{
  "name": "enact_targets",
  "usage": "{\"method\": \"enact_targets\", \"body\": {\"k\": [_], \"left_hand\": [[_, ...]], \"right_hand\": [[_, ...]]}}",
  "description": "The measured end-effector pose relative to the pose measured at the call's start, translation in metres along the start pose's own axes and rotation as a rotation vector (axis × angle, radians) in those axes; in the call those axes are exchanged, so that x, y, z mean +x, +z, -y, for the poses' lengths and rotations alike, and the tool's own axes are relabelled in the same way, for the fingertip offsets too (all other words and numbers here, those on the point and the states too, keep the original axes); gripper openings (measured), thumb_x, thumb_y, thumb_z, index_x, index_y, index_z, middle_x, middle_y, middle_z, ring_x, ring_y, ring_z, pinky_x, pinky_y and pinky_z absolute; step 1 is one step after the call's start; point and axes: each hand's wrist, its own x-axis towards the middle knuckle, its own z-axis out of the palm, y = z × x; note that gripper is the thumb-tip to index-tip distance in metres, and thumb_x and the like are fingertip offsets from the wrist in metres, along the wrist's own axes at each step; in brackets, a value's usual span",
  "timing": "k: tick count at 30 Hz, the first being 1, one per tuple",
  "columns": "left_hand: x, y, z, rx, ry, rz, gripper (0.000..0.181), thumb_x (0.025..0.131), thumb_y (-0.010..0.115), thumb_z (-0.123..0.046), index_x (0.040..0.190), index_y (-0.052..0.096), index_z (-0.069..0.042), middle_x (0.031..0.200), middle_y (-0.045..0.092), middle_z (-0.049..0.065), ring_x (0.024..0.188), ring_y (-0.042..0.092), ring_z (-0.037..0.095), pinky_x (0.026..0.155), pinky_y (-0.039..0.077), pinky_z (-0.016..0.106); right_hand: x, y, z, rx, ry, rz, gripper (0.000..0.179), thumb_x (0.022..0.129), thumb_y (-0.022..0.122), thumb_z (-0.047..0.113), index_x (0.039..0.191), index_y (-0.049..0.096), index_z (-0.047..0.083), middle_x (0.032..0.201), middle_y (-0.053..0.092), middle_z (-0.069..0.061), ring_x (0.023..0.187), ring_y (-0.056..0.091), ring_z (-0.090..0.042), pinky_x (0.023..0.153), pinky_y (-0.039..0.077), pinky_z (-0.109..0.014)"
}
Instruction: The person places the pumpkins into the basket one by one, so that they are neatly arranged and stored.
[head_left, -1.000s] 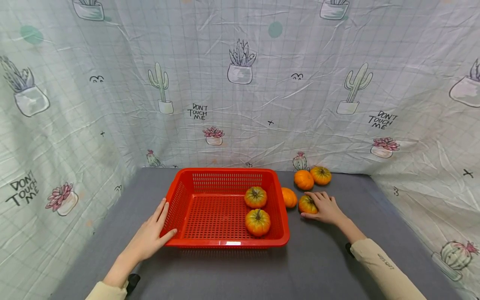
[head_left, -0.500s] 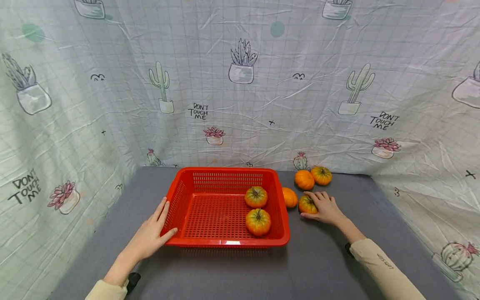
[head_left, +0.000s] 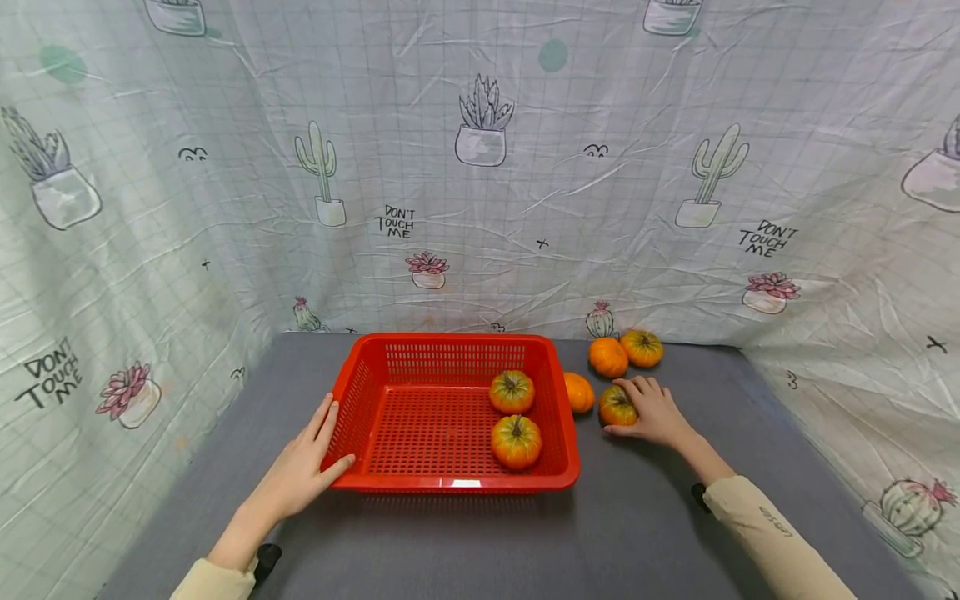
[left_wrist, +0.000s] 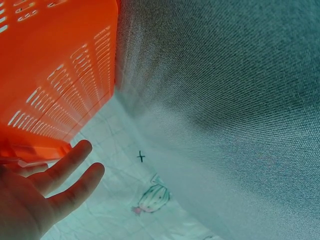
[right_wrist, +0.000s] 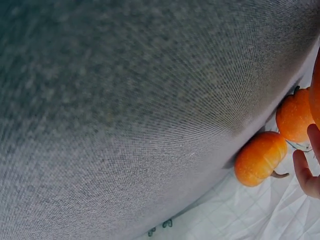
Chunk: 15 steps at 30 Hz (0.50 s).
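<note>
My left hand [head_left: 291,473] rests on the left rim of a red plastic basket [head_left: 450,484], its fingers straight and thumb spread. The left wrist view shows those fingers [left_wrist: 75,187] beside the slotted basket wall [left_wrist: 65,85]. Two small orange-green pumpkins, a rear one [head_left: 512,392] and a front one [head_left: 516,442], sit inside at the right. To the basket's right, my right hand [head_left: 654,413] grips another small pumpkin [head_left: 615,407], thumb in front and fingers over its far side. Part of that pumpkin is hidden by the hand; the right wrist view catches only its edge [right_wrist: 315,95].
An orange pumpkin [head_left: 579,393] lies close against the basket's right side. Farther back, an orange pumpkin [head_left: 608,357] and a yellow-green one [head_left: 642,348] sit together by the patterned cloth [head_left: 480,217]. All stand on a grey tabletop [head_left: 450,550].
My right hand has shifted very slightly up and to the right, the gripped pumpkin barely moving with it. The left hand and basket keep their places.
</note>
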Motion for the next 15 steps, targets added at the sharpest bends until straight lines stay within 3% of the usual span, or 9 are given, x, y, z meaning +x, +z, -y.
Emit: {"method": "enact_targets", "body": {"k": [10,15], "left_hand": [[-0.0008,-0.0005,-0.0002,-0.001,-0.006,0.008,0.08,0.085,0.054,-0.039,0.142,0.014,0.001,0.15,0.008,0.016,0.126,0.031,0.043,0.092,0.034,0.058],[-0.0006,0.0001,-0.0005,-0.003,0.0,0.002,0.08,0.085,0.054,-0.038,0.142,0.015,0.001,0.149,0.009,0.017,0.125,0.032,0.043,0.092,0.034,0.058]], "right_hand": [[-0.0026,-0.0044,0.0038,0.028,-0.031,-0.051,0.086,0.053,0.077,0.055,0.125,0.049,0.015,0.104,0.047,-0.01,0.097,0.039,-0.03,0.071,0.028,-0.037],[-0.004,-0.0063,0.0074,0.032,-0.03,-0.076,0.094,0.051,0.079,0.053,0.127,0.045,0.008,0.11,0.05,-0.013,0.098,0.04,-0.032,0.073,0.031,-0.042]]}}
